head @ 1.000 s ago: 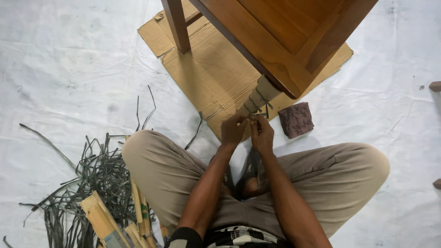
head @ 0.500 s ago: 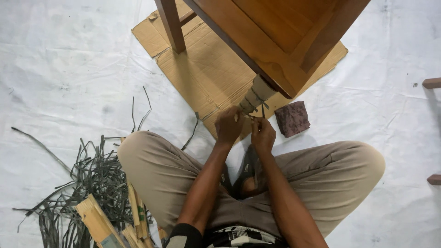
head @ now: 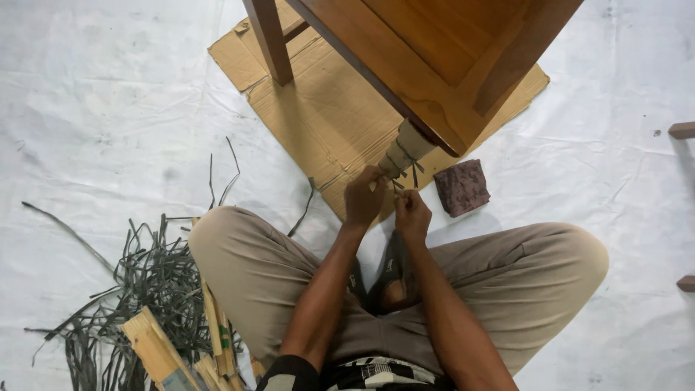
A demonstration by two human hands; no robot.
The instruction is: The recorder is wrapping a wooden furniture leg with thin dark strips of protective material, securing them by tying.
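Observation:
I sit cross-legged on a white sheet in front of a brown wooden table (head: pixel 449 58). Its nearest leg is wrapped in cardboard (head: pixel 410 148) and bound with thin dark straps (head: pixel 407 161). My left hand (head: pixel 363 197) grips the lower end of the wrapped leg. Just to its right, my right hand (head: pixel 412 213) pinches a dark strap end that runs up to the wrapping. Both hands are close together, almost touching.
A flattened cardboard sheet (head: pixel 326 108) lies under the table. A dark reddish cloth pad (head: pixel 462 187) rests right of the leg. A heap of dark straps (head: pixel 145 282) and wooden slats (head: pixel 156 351) lie at my left knee. Another table leg (head: pixel 269 40) stands farther back.
The view shifted slightly. My left hand moved up a little along the wrapped leg, and my right hand stayed on the strap end just beside it.

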